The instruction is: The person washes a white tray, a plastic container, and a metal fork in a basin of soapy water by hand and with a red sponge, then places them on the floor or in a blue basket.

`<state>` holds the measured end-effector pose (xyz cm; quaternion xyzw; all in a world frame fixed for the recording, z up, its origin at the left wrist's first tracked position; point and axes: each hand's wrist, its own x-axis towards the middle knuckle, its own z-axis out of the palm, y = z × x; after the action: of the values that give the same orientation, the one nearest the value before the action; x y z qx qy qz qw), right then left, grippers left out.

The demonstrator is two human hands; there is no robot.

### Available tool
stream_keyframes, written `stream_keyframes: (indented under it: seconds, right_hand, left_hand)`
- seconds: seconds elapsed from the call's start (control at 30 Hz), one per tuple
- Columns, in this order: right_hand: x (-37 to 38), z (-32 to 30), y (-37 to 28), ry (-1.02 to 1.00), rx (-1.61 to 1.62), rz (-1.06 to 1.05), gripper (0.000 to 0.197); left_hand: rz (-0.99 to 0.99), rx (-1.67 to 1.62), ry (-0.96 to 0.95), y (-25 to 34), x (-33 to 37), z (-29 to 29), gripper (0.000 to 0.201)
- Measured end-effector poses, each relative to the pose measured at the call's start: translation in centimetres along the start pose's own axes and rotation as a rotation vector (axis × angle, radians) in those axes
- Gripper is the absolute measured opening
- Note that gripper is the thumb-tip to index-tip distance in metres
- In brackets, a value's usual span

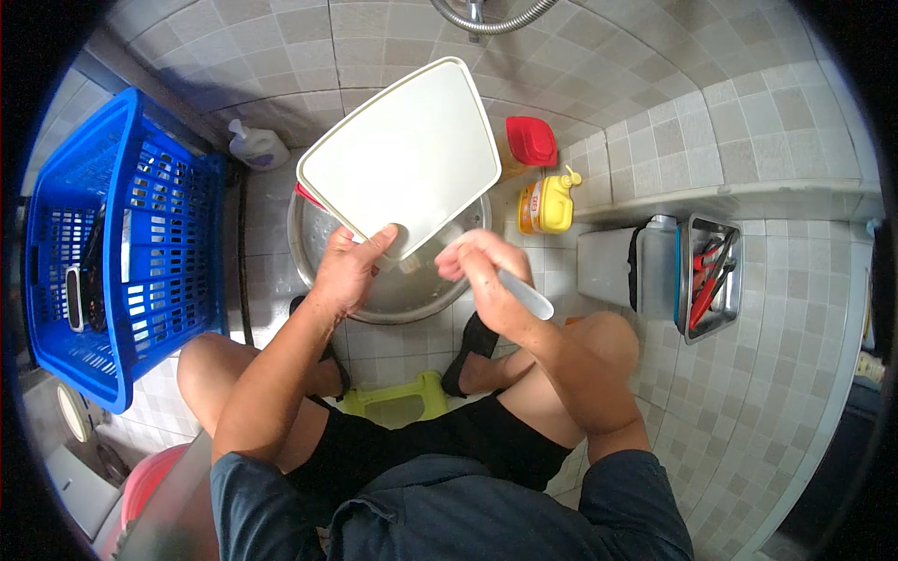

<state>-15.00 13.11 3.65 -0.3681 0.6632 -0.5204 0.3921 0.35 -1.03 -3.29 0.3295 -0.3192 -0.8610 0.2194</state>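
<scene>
A white rectangular board (402, 150) with rounded corners and a raised rim, probably a cutting board, is tilted above a round metal basin (309, 266). My left hand (351, 266) is closed on its lower corner, thumb on the white face. A bit of red shows behind the board's left corner. Slightly smeared by motion, my right hand (486, 271) is closed round a tool with a pale grey handle (527, 295), near the board's lower right edge. The handle points down and right; the tool's head cannot be made out.
A blue plastic basket (122, 262) stands at left, a white bottle (257, 147) behind it. Right of the basin are a red container (531, 142) and a yellow pump bottle (547, 203). A metal tray (718, 318) holds red-handled tools. A green stool (398, 402) is between my feet.
</scene>
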Motion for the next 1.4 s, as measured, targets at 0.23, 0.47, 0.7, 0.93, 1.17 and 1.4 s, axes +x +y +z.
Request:
stream_keyframes:
  seconds: [0.23, 0.47, 0.7, 0.93, 1.17, 1.4]
  right_hand:
    - [1.1, -0.8, 1.8, 0.057, 0.195, -0.064, 0.028]
    - [-0.3, 1.0, 1.6, 0.036, 0.208, -0.092, 0.025]
    - [3.4, -2.5, 1.9, 0.259, 0.408, -0.122, 0.026]
    - [-1.6, 1.8, 0.4, -0.101, 0.408, 0.119, 0.026]
    - [2.8, -3.5, 3.2, 0.184, 0.372, -0.125, 0.03]
    - [5.3, -7.3, 1.6, 0.225, 0.39, 0.127, 0.025]
  left_hand:
    - [-0.056, -0.044, 0.062, 0.5, -0.2, 0.5, 0.025]
    - [-0.04, -0.246, 0.078, 0.7, 0.1, 0.4, 0.032]
    - [-0.143, -0.257, 0.037, 2.3, -0.5, 1.5, 0.043]
    - [-0.143, -0.263, 0.036, 0.3, 0.5, -1.0, 0.042]
    - [-0.121, -0.148, 0.05, 1.1, 0.1, 1.5, 0.037]
    - [-0.173, -0.149, 0.037, 1.5, 0.6, -0.3, 0.047]
